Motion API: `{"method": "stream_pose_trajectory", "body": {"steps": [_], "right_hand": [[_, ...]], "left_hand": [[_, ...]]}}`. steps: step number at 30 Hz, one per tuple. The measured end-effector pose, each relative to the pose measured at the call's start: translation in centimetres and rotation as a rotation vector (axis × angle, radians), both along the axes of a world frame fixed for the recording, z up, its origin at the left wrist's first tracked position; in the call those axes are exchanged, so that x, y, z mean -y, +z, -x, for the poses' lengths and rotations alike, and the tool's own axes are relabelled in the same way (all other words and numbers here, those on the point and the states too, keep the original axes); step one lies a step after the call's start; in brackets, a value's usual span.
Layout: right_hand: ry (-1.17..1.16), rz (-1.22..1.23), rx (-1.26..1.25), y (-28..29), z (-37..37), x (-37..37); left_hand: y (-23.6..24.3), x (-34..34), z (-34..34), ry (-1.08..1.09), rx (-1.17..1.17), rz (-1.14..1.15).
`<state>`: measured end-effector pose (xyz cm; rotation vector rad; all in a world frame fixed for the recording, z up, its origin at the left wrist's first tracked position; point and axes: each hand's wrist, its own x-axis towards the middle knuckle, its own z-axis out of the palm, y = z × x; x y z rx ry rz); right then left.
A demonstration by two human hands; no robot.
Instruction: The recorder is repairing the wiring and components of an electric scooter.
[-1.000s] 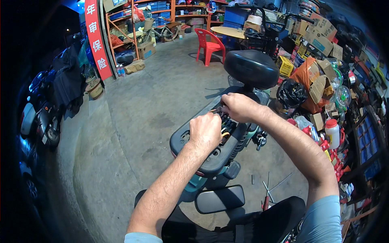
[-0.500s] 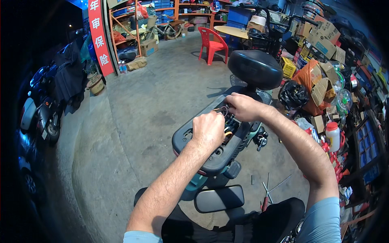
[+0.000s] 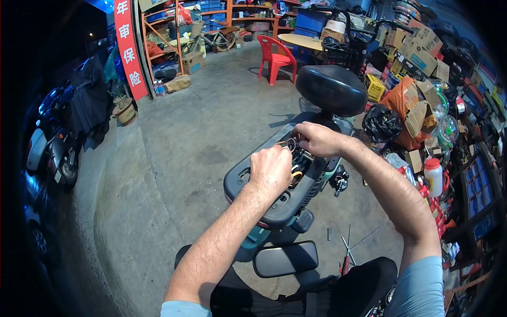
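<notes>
Both my hands work over the open compartment of an electric scooter's rear body (image 3: 240,182). My left hand (image 3: 271,168) is closed in a fist, back upward, above the compartment's left side. Thin wires (image 3: 291,142) loop out between it and my right hand (image 3: 321,140), which is pinched around them just below the black seat (image 3: 331,91). My hands hide both sets of fingertips and part of the wiring. An orange-yellow cable loop (image 3: 297,177) shows inside the compartment beside my left hand. On the floor in front of me lies a black padded cushion (image 3: 285,259).
Screwdriver (image 3: 346,264) and metal rods (image 3: 364,238) lie on the floor at the near right. Boxes, bags and a red-capped white bottle (image 3: 433,178) crowd the right side. Farther off stand a red plastic chair (image 3: 276,61) and orange shelving (image 3: 178,39). Parked scooters (image 3: 63,158) line the left.
The hands stay in nearly the same place. The wires between them have shifted slightly, and the view has barely moved.
</notes>
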<state>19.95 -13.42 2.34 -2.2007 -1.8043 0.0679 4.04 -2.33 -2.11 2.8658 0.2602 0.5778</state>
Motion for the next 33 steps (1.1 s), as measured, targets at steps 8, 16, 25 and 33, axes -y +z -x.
{"method": "stream_pose_trajectory", "body": {"steps": [8, 16, 25, 33], "right_hand": [[0.050, -0.061, 0.059, -1.3, -1.4, 0.6], [0.039, -0.047, 0.072, -1.0, -0.8, 0.5], [0.002, -0.004, 0.104, -0.4, 0.3, -0.2], [0.032, -0.082, 0.127, -0.8, 0.3, 0.0]], "left_hand": [[0.3, 0.3, -0.2, 0.001, -0.013, -0.017], [0.3, 0.2, -0.1, 0.001, -0.013, -0.020], [-0.3, -0.1, 0.0, 0.007, 0.018, -0.016], [-0.4, -0.1, -0.2, 0.007, 0.008, -0.014]]}}
